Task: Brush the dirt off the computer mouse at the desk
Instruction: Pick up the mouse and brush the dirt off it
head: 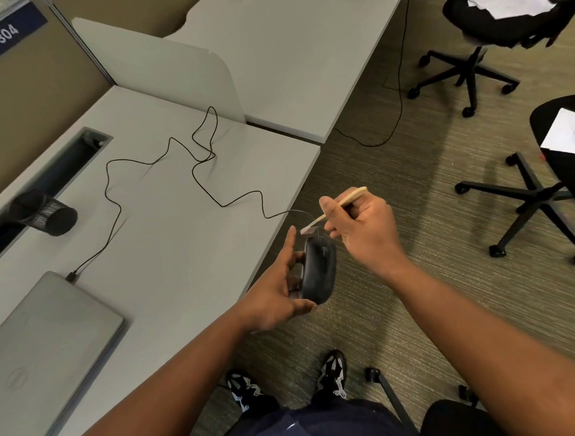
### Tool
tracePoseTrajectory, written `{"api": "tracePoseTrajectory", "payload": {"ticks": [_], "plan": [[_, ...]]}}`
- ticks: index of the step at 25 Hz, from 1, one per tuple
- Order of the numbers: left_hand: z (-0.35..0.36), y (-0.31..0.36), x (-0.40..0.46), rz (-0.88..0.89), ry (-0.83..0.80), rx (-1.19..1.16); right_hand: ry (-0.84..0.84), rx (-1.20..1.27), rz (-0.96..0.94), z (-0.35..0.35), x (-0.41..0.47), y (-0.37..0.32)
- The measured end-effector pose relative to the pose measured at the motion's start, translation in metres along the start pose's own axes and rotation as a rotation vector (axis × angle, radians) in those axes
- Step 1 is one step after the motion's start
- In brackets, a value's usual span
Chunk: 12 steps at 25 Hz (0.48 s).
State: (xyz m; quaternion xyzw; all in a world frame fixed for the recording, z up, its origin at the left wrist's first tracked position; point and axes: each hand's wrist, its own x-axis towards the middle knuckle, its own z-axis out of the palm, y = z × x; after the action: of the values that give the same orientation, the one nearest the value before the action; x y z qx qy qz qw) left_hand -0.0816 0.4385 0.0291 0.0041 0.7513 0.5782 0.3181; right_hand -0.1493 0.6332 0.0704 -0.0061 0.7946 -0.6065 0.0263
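Mid-task, by the look — left hand [276, 293] holds the mouse [318, 272] off the desk [167, 230] edge; right hand [363, 227] pinches the brush [332, 212], bristles at its front. Dirt too small to judge — brushing likely unfinished.

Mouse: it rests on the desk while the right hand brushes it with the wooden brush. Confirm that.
Not quite. The head view shows the mouse held by the left hand off the edge of the desk; the right hand does hold the wooden brush at its front end.
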Motion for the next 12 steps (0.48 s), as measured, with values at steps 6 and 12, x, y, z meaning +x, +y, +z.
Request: {"api": "tracePoseTrajectory", "payload": {"ticks": [6,12], "plan": [[-0.004,0.003,-0.003,0.013,0.038,0.003,0.096,0.124,0.131,-0.003,0.001,0.01],[-0.005,0.007,-0.003,0.031,0.077,0.03,0.058,0.363,0.279,-0.003,-0.003,0.01]]}}
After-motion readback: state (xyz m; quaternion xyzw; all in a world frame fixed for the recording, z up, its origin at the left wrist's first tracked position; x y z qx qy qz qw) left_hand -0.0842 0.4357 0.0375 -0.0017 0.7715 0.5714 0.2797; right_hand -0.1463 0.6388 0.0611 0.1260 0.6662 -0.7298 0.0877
